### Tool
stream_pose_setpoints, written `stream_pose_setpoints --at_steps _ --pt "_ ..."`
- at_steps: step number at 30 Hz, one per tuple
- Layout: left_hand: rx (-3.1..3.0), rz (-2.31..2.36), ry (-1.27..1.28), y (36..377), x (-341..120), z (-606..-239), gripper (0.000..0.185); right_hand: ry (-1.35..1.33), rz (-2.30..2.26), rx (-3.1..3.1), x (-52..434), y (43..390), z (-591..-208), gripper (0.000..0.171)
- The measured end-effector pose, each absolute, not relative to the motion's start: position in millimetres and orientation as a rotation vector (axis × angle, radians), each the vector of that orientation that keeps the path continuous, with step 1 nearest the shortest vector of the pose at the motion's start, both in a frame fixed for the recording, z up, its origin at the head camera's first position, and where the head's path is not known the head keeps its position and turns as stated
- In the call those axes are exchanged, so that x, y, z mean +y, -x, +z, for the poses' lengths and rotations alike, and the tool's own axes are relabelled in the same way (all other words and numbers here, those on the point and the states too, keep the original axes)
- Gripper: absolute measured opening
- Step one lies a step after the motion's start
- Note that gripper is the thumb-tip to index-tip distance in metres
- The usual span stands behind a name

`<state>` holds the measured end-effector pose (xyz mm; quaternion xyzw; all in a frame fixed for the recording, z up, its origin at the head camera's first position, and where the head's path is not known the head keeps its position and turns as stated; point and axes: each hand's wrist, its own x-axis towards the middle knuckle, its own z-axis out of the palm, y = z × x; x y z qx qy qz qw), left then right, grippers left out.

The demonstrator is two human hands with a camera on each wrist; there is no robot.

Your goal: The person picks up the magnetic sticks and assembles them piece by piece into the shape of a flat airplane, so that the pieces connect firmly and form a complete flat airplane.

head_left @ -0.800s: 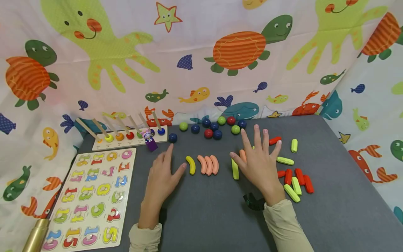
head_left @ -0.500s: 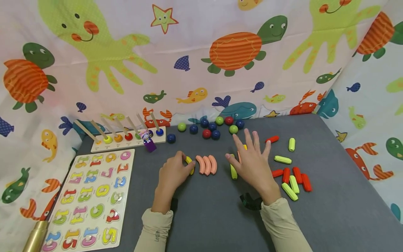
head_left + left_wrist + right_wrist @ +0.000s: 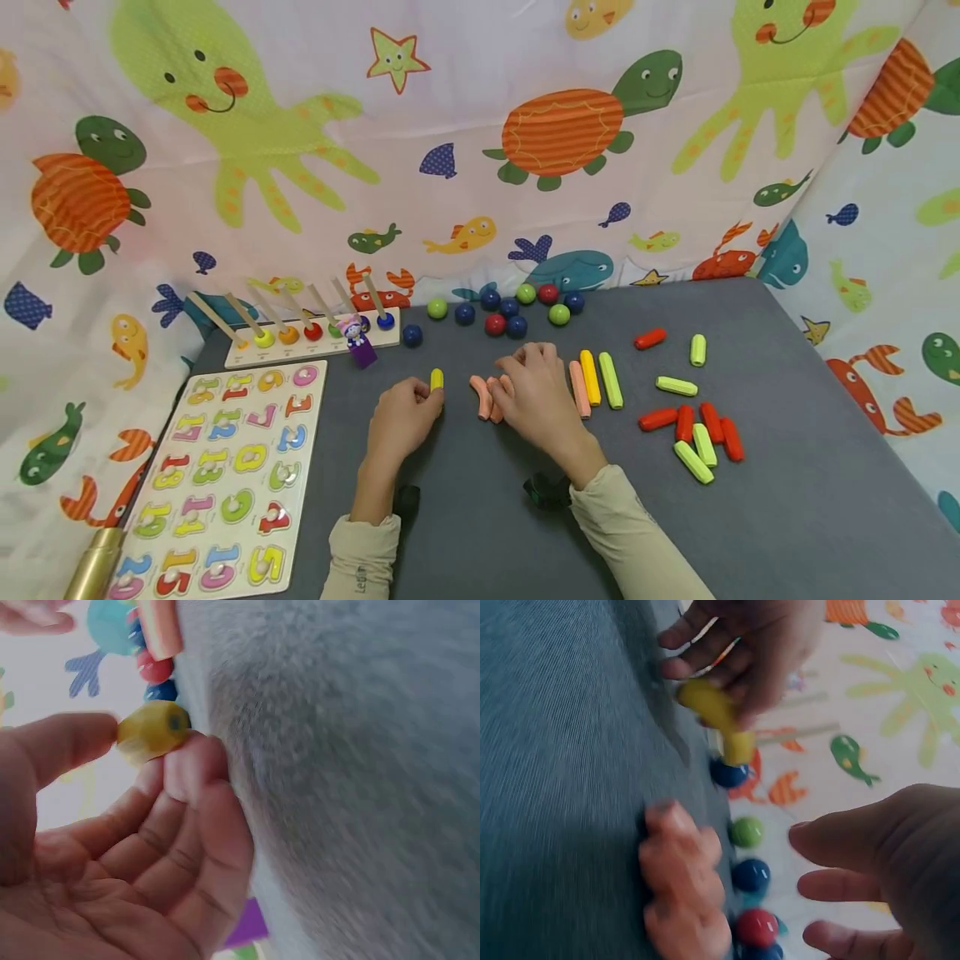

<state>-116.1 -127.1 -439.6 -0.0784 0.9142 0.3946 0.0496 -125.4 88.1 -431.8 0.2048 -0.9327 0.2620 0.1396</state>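
Observation:
My left hand pinches a yellow curved piece between thumb and fingers, lifted just off the grey table. The left wrist view shows the yellow piece at my left hand's fingertips. My right hand hovers with loosely bent fingers over the salmon curved pieces and hides part of them. In the right wrist view my right hand is apart from the salmon pieces, with the yellow piece beyond.
Three straight sticks, salmon, yellow and green, lie right of my right hand. Red and green sticks are scattered further right. Coloured balls sit at the back, a peg board and a number puzzle at the left.
My left hand closed on the yellow curved piece and raised it. My right hand moved left off the straight sticks to the salmon curved pieces.

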Motion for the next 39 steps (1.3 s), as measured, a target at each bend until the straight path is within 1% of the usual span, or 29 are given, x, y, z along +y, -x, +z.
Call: stream_pose_setpoints --at_steps 2,7,10,13,16,20,24,30,34,36,39 --pt "2.699 1.409 0.276 111 -136 -440 0.027 -0.6 0.721 -2.729 78 130 -435 0.024" --pt "2.486 1.804 0.376 98 -151 -440 0.033 -0.608 0.438 -2.799 58 140 -446 0.028" --pt "2.391 1.942 0.408 93 -156 -440 0.033 -0.633 0.326 -2.753 51 142 -453 0.023" --pt "2.336 2.005 0.403 91 -157 -443 0.033 -0.677 0.326 -2.682 48 143 -459 0.017" --pt "2.357 1.97 0.361 91 -156 -444 0.033 -0.712 0.436 -2.647 47 143 -456 0.016" --pt "2.434 1.875 0.292 90 -154 -444 0.033 -0.76 0.677 -2.643 46 143 -443 0.019" --pt "2.504 1.788 0.218 89 -154 -443 0.032 -0.869 0.834 -2.627 42 147 -436 0.019" --pt "2.603 1.682 0.066 87 -149 -438 0.03 -0.973 0.93 -2.587 44 148 -432 0.015" --pt "2.629 1.631 0.03 86 -148 -437 0.03 -0.987 0.971 -2.6 45 146 -431 0.016" --pt "2.657 1.587 0.012 86 -148 -438 0.033 -1.018 1.001 -2.607 44 144 -430 0.017" --pt "2.715 1.491 -0.003 87 -149 -440 0.033 -1.087 1.044 -2.607 43 143 -430 0.016"
